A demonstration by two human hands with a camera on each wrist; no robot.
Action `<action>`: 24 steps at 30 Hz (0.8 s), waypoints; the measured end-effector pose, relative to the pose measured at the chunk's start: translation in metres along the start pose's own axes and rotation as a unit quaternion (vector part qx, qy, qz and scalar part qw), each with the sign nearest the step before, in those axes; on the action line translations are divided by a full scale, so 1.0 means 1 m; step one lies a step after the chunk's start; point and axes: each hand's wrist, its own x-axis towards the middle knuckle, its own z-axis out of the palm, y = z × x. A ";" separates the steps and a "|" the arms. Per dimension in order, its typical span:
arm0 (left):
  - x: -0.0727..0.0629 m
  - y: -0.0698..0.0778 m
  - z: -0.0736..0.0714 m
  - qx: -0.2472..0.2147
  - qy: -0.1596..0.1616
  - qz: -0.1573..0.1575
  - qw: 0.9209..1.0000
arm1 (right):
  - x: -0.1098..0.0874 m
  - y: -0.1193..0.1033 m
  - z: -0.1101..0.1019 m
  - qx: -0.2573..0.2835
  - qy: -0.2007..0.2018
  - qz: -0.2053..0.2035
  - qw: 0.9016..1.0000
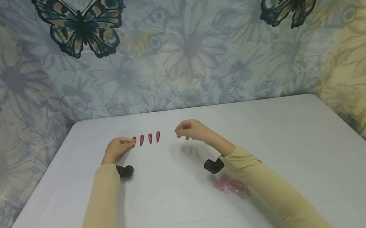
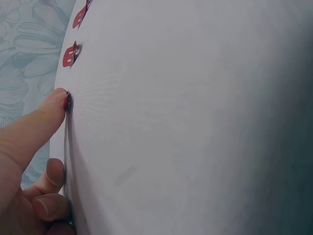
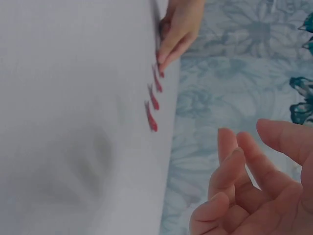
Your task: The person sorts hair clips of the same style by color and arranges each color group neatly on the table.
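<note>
Several dark red snap hair clips stand in a row near the table's far edge, among them one clip (image 1: 141, 140) and the rightmost clip (image 1: 158, 136). At the row's left end my left hand (image 1: 118, 145) holds the leftmost hair clip (image 2: 68, 102) at its fingertips, partly covering it. Its other fingers are curled underneath in the left wrist view. To the right of the row, my right hand (image 1: 191, 129) is raised above the table with loosely bent fingers and nothing between them; thumb and fingertips (image 3: 226, 139) are apart in the right wrist view.
A loose pile of pink hair clips (image 1: 233, 187) lies beside my right forearm, partly hidden by the sleeve. The white table (image 1: 172, 220) ends at a wall (image 1: 198, 75) covered in flowers and butterflies. A black camera mount (image 1: 214, 165) sits at each wrist.
</note>
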 end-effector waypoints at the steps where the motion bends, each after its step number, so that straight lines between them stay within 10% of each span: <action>1: 0.000 0.000 0.000 -0.001 -0.002 -0.003 1.000 | -0.004 -0.001 -0.001 0.003 0.001 -0.005 1.000; 24: -0.003 0.002 0.000 0.005 0.007 -0.019 1.000 | -0.102 0.036 -0.041 -0.085 0.035 -0.097 0.991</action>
